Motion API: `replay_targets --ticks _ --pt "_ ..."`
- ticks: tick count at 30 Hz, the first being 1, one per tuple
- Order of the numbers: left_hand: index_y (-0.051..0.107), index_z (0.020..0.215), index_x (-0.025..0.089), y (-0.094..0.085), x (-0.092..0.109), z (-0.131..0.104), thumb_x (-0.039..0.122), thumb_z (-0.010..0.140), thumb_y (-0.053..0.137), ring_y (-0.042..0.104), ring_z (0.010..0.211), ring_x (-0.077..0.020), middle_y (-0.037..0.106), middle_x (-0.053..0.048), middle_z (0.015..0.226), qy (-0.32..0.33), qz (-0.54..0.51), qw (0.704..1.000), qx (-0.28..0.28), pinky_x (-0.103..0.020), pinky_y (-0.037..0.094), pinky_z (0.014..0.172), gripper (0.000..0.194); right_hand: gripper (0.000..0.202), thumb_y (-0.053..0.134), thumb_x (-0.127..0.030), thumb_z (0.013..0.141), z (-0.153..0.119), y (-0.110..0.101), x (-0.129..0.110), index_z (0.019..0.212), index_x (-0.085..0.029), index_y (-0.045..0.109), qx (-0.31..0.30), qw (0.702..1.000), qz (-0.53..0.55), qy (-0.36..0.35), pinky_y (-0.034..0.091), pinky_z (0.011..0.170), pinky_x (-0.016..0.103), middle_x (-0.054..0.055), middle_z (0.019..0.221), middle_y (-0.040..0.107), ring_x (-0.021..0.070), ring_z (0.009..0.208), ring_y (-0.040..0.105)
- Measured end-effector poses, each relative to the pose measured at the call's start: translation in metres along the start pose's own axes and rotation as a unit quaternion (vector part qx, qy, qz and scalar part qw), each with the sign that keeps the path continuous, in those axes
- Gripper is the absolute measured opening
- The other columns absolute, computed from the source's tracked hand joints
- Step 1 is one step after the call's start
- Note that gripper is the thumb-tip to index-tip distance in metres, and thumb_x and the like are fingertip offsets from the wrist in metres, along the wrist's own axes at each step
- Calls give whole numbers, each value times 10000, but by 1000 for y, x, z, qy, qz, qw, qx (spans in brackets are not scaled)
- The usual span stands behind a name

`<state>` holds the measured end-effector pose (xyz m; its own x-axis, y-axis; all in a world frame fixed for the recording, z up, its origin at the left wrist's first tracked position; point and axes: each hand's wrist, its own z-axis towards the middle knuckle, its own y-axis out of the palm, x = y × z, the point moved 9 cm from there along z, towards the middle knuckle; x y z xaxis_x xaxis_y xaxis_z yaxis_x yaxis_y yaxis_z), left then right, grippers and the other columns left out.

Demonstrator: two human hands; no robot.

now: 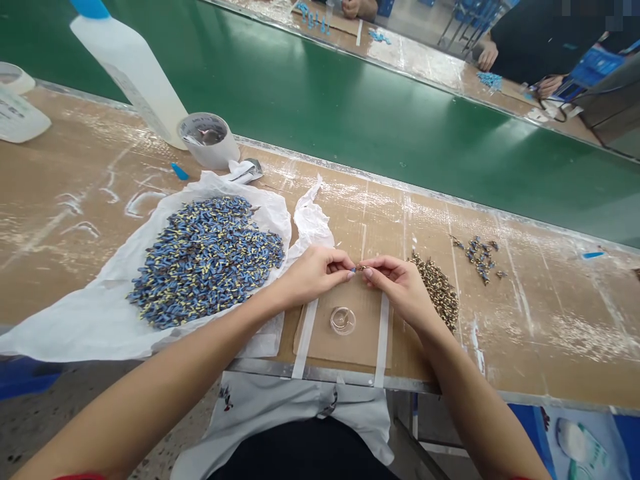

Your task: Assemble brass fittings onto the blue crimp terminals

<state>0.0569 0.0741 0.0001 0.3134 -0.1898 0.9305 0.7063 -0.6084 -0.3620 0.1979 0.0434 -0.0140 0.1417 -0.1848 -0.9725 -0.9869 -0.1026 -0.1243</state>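
Note:
My left hand (317, 272) pinches a tiny blue piece (353, 270) between thumb and fingertips. Facing it, my right hand (400, 283) is closed on a tiny brass-coloured piece (361, 268). The two pieces meet or nearly meet; I cannot tell which. Just below the hands, a small clear round dish (343, 321) rests on a taped cardboard sheet (325, 350). Left of them, a heap of small blue and yellow pieces (205, 260) covers white paper (105, 313). A pile of brass-coloured pieces (439, 290) lies beside my right hand, partly behind it.
A white bottle (130, 73) and a tape roll (213, 150) stand at the back left. Several joined-looking small pieces (481, 257) are scattered at right. Beyond the table edge runs a green belt (320, 113), with other people's hands (487, 56) on the far side.

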Motion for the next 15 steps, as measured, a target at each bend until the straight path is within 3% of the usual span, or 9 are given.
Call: replay_targets --ticks 15 --pt "748 872 134 0 6 -1 191 851 611 587 632 -124 715 -19 720 24 63 998 9 -227 396 609 150 225 776 -399 762 0 0 0 860 -200 742 2 1000 -17 -3 571 741 339 38 807 751 172 722 687"
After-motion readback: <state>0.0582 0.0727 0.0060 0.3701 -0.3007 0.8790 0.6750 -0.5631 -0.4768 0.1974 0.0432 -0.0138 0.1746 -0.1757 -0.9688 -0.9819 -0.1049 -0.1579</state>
